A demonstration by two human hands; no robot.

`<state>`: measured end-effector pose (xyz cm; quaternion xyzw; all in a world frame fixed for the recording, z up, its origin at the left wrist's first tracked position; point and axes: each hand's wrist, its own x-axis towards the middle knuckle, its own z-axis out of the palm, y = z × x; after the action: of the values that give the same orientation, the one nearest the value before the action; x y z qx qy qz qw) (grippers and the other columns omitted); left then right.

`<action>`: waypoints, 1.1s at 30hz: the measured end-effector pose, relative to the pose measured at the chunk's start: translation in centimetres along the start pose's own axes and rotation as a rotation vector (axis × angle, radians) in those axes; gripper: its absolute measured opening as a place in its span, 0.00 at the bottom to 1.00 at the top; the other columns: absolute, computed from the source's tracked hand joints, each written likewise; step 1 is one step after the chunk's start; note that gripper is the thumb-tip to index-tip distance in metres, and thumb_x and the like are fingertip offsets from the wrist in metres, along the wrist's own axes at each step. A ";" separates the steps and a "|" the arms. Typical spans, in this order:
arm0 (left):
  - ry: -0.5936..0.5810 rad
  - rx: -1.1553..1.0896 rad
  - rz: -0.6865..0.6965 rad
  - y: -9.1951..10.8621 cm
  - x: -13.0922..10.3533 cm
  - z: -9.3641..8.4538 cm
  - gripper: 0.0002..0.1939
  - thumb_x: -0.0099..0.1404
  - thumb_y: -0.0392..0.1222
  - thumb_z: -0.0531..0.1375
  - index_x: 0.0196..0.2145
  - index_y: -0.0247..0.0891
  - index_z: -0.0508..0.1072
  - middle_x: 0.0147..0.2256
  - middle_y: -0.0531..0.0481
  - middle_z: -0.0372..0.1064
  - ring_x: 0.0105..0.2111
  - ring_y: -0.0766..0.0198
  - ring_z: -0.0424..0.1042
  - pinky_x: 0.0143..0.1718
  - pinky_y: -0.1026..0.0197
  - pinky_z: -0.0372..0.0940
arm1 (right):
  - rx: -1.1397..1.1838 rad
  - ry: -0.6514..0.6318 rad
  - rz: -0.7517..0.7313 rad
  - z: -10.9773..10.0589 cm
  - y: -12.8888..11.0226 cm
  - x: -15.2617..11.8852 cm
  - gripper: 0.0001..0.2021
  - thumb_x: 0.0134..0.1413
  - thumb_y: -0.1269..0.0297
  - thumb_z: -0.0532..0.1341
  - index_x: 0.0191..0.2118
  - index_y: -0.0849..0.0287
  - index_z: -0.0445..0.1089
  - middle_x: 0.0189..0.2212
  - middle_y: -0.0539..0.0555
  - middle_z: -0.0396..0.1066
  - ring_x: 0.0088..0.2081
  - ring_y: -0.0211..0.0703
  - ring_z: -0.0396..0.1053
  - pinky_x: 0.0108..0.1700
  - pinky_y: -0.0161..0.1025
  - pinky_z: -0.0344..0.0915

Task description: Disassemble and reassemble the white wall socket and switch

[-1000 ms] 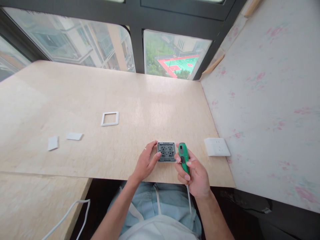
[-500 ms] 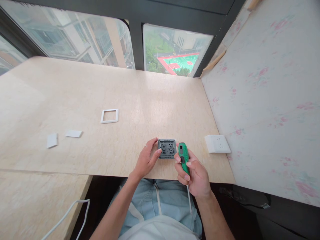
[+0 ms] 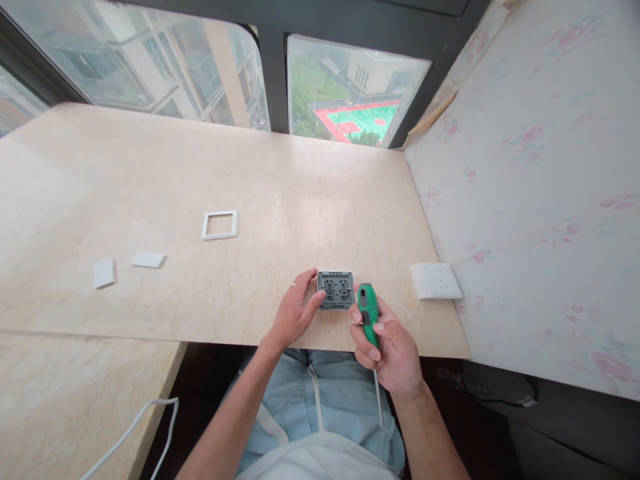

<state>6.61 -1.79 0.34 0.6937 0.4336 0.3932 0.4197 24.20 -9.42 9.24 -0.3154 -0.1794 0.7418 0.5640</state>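
A wall switch (image 3: 336,300) with its dark grey inner face up and a pale rim lies near the front edge of the counter. My left hand (image 3: 296,312) grips its left side, thumb on the face and fingers along the edge. Just right of it, my right hand (image 3: 395,347) is closed around a green-handled screwdriver (image 3: 369,310). The handle's end points up toward the switch, while the metal shaft points down over my lap. To the upper left lies a white rectangular frame (image 3: 220,235). Two white switch rocker covers (image 3: 149,259) rest farther left.
A white wall socket (image 3: 437,281) juts out at the right, by the flowered wall (image 3: 540,200). Windows (image 3: 350,93) stand behind the stone-patterned counter (image 3: 310,207). A white cable (image 3: 135,423) hangs over the counter's lower left part.
The view has tilted slightly, so the counter and its things sit a little higher. My hands keep the same hold on the switch and the screwdriver.
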 end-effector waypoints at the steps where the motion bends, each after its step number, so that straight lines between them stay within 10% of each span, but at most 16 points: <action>1: -0.001 0.000 0.003 0.0 0.0 0.0 0.24 0.74 0.51 0.54 0.63 0.42 0.60 0.61 0.38 0.64 0.60 0.52 0.67 0.61 0.45 0.63 | 0.000 0.000 0.001 0.0 0.0 -0.1 0.20 0.53 0.68 0.58 0.53 0.52 0.66 0.36 0.48 0.65 0.17 0.25 0.47 0.14 0.23 0.44; 21: 0.007 -0.009 0.022 -0.3 0.1 0.2 0.24 0.73 0.51 0.55 0.62 0.41 0.60 0.60 0.37 0.64 0.59 0.53 0.67 0.61 0.44 0.63 | -0.004 0.048 -0.016 0.1 0.8 -1.7 0.22 0.50 0.68 0.61 0.53 0.52 0.66 0.36 0.48 0.65 0.18 0.25 0.46 0.14 0.24 0.43; 33: 0.012 0.007 0.022 -0.2 0.2 0.2 0.24 0.73 0.52 0.55 0.62 0.41 0.61 0.59 0.38 0.65 0.58 0.53 0.68 0.61 0.45 0.64 | -0.087 0.109 -0.004 0.1 1.1 -1.5 0.05 0.61 0.62 0.61 0.40 0.56 0.67 0.33 0.48 0.64 0.18 0.24 0.39 0.14 0.23 0.41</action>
<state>6.80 -1.62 0.10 0.6974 0.4297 0.4008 0.4103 23.60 -11.15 8.97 -0.3794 -0.1811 0.7140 0.5599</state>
